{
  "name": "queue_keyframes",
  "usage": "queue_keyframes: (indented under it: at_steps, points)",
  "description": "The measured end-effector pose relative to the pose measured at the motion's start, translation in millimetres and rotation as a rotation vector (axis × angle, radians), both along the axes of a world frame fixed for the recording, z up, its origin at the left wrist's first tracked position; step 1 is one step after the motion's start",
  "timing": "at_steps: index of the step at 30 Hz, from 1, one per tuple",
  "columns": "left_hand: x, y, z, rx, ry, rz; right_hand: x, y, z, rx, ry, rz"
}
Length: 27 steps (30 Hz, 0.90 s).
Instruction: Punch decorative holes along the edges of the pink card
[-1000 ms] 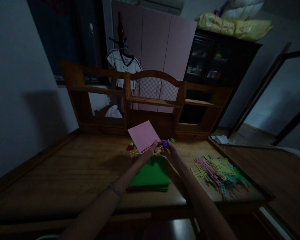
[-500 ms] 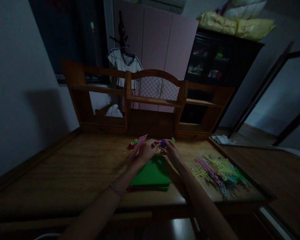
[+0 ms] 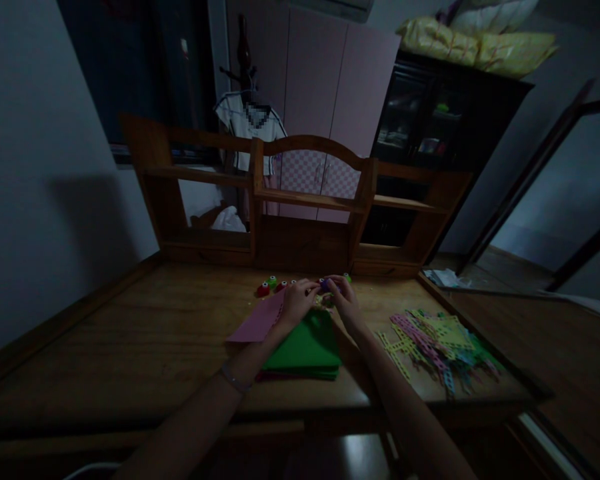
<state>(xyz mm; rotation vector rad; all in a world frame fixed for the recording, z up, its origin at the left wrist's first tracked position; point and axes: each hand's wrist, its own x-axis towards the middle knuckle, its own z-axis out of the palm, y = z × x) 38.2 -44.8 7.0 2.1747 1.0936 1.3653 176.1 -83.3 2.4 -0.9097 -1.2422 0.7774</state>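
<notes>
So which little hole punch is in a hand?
The purple punch, in the right hand. The red punch and green punch farthest left sit on the desk.

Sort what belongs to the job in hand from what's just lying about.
Likely part of the job: small purple piece, in the right hand; pink sheet, by the left hand; green sheets; perforated strips; red piece.

Apparently just lying about: hanging shirt; yellow bags; white bag.
</notes>
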Motion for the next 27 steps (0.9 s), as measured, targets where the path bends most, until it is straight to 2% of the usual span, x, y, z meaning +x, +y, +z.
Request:
queue_keyframes:
  at_steps: [12,18,27]
  points:
    - [-0.5,0.8,-4.2,0.042,0.061,0.017,-1.6,2.8,-1.9,0.032,-0.057,-0.016]
    - [-0.8,-1.7,-1.2,0.083,0.091,0.02,-3.0,-0.3,0.8,0.045,-0.069,-0.009]
    - [-2.0,-3.5,2.3,0.045,0.104,0.001,-3.2,0.2,0.0,0.051,-0.078,-0.021]
